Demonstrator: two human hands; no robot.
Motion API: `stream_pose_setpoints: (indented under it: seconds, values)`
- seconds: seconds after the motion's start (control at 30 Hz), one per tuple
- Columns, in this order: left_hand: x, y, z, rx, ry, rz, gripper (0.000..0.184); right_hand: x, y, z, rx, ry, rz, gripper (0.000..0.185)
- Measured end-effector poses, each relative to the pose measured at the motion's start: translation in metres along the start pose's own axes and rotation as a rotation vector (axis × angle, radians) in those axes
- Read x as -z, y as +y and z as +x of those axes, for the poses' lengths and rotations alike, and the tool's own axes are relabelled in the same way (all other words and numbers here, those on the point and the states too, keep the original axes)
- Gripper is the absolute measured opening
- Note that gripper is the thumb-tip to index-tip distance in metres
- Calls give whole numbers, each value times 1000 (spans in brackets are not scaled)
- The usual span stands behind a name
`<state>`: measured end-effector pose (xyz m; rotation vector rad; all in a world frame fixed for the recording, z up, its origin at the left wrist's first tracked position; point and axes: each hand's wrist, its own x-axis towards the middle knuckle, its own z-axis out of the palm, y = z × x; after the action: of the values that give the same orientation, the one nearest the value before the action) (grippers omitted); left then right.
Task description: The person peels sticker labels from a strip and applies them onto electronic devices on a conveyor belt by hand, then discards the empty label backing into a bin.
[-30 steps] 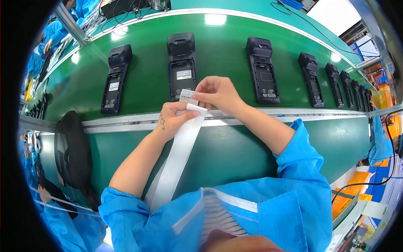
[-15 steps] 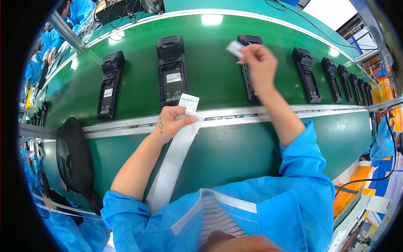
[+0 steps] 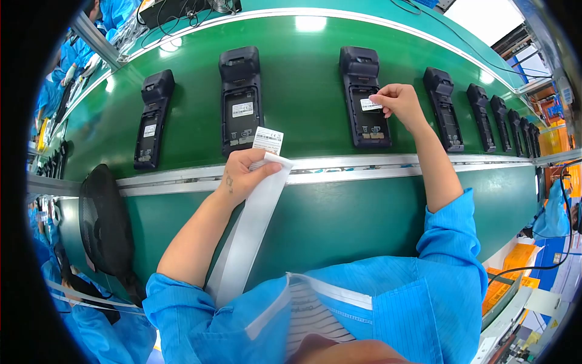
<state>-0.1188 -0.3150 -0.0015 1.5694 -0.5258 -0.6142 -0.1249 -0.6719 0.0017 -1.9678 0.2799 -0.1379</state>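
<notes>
A white strip of label backing point(image 3: 257, 218) is pinched between the thumb and fingers of my left hand point(image 3: 247, 175), its tail hanging toward my lap. At its top edge a printed label point(image 3: 268, 140) sticks up. My right hand point(image 3: 400, 104) pinches a small white printed label point(image 3: 370, 104) by its right end. That label lies over the open recess of a dark handheld device point(image 3: 367, 79); whether it touches the surface I cannot tell. Left of it, another handheld device point(image 3: 239, 76) bears a white label point(image 3: 242, 109) in its recess. A further labelled device point(image 3: 157, 91) lies at the far left.
Several more dark devices point(image 3: 444, 109) line the green conveyor belt point(image 3: 303, 79) to the right. A metal rail point(image 3: 339, 173) separates the belt from the near green bench point(image 3: 339, 218). A black mesh object point(image 3: 106, 224) sits at left. Co-workers in blue point(image 3: 115, 18) are beyond.
My right hand has come down and right, bringing the label from above the device onto its recess area. The devices have shifted slightly in view. My left hand still grips the backing strip.
</notes>
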Motion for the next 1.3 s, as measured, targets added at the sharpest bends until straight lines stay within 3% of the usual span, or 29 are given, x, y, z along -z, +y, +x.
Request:
stream_pose_setpoints:
  seconds: [0.1, 0.4, 0.6, 0.8, 0.9, 0.97, 1.0, 1.1, 1.2, 1.3]
  values:
    - [-4, 6, 3, 125, -43, -103, 18, -2, -4, -2, -3, 17, -38, 20]
    - [-12, -1, 7, 27, -31, -83, 17, -7, -1, -2, -14, 9, -99, 20]
    - [-16, 1, 9, 128, -105, -313, 16, -8, -3, -2, -11, -1, -134, 19]
    - [-23, -1, 12, 114, -105, -308, 15, -10, -16, 0, -1, -68, -477, 20]
    - [-26, -1, 13, 99, -54, -154, 19, -12, -30, -6, -4, -4, -1154, 26]
    - [-29, -8, 15, 34, -7, -87, 21, -13, -34, -10, 28, 26, -1118, 27]
    - [-29, -10, 15, 0, 27, -52, 22, -17, -36, -11, 54, 37, -1100, 27]
    - [-33, -4, 14, -9, 74, -6, 24, -61, -38, -41, 242, -48, -268, 24]
    - [-35, 4, 13, 73, 76, -60, 26, -101, -45, -80, 43, -329, 537, 17]
    - [-38, 0, 14, 34, 105, -55, 28, -116, -46, -93, -4, -333, 700, 15]
